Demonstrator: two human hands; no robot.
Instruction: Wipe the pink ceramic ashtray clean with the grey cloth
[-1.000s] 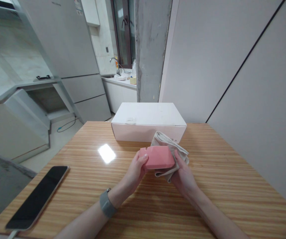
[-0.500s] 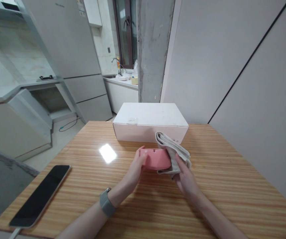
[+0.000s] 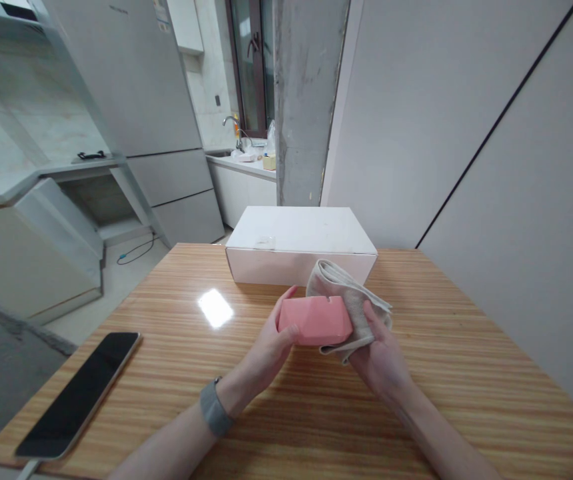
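Note:
My left hand [image 3: 275, 337] grips the left end of a pink, angular case-like object [image 3: 315, 321] with a small notch in its top edge. The thumb lies on its near face; the other fingers go behind it. At the object's right end, a folded grey-beige cloth [image 3: 344, 293] touches it, held in my right hand [image 3: 380, 352]. My right thumb presses on the cloth and the remaining fingers are mostly hidden beneath. Both things are up off the wooden table, in front of the white box.
A closed white box [image 3: 301, 230] stands at the far side of the wooden table [image 3: 446, 373]. A black-screened phone [image 3: 80, 393] with a white cable lies at the left edge. To the right rises a pale panelled wall [image 3: 466, 120].
The pink object has turned, showing more of its broad near face, and its right end has shifted slightly right. My right hand and the cloth have moved a little right.

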